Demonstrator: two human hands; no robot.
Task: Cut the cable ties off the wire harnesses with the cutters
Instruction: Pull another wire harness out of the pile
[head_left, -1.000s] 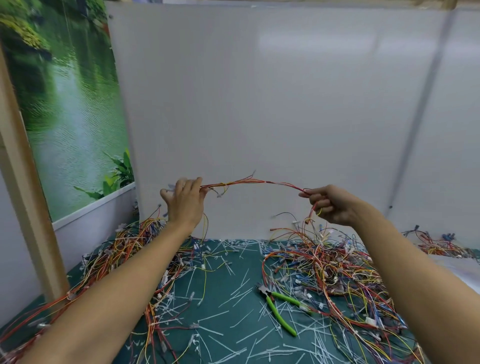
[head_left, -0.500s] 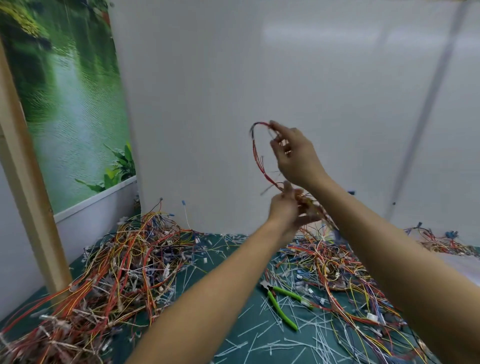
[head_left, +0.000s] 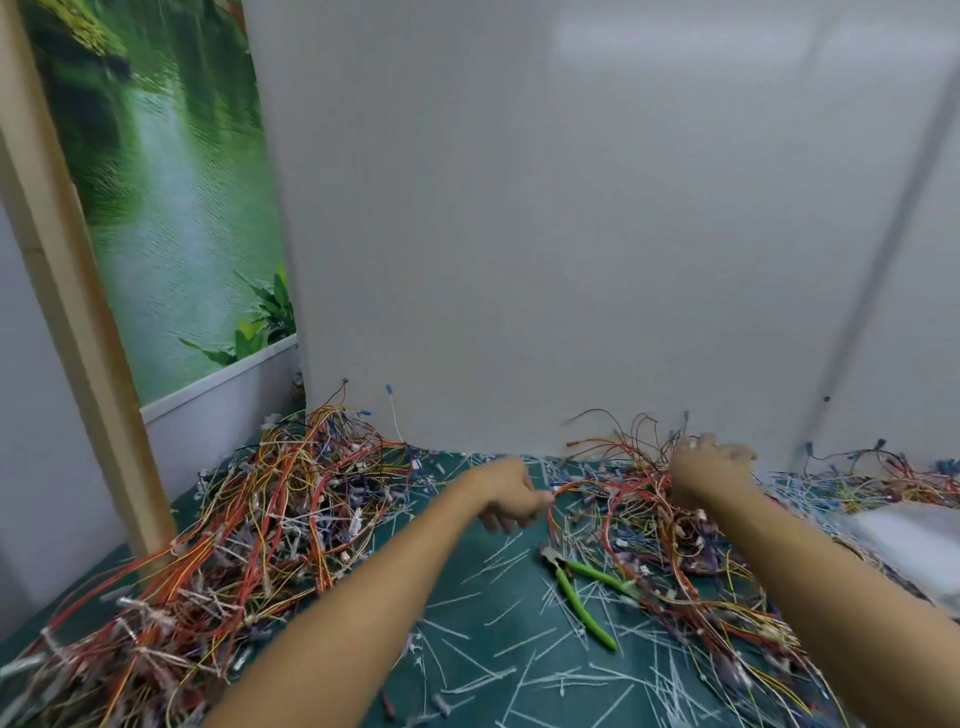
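A big tangle of wire harnesses (head_left: 249, 525) is lying at nine o'clock on the green counter (head_left: 462, 654). Near the centre, the left hand (head_left: 506, 493) is pinching the end of a red harness (head_left: 587, 486) with curled fingers. At five o'clock from that hand, the green-handled cutters (head_left: 584, 597) are lying untouched among snipped cable ties (head_left: 483, 678). At three o'clock, the right hand (head_left: 709, 467) is sitting on a second tangle (head_left: 675, 545). Blur is hiding whether its fingers are gripping anything.

The counter (head_left: 470, 631) is dark teal, strewn with white cable ties (head_left: 511, 565). Left of the green-handled cutters (head_left: 580, 603) lies a red, orange and yellow wire heap (head_left: 249, 545); right, a similar tangle (head_left: 665, 525). Behind, a pale grey wall (head_left: 545, 234).
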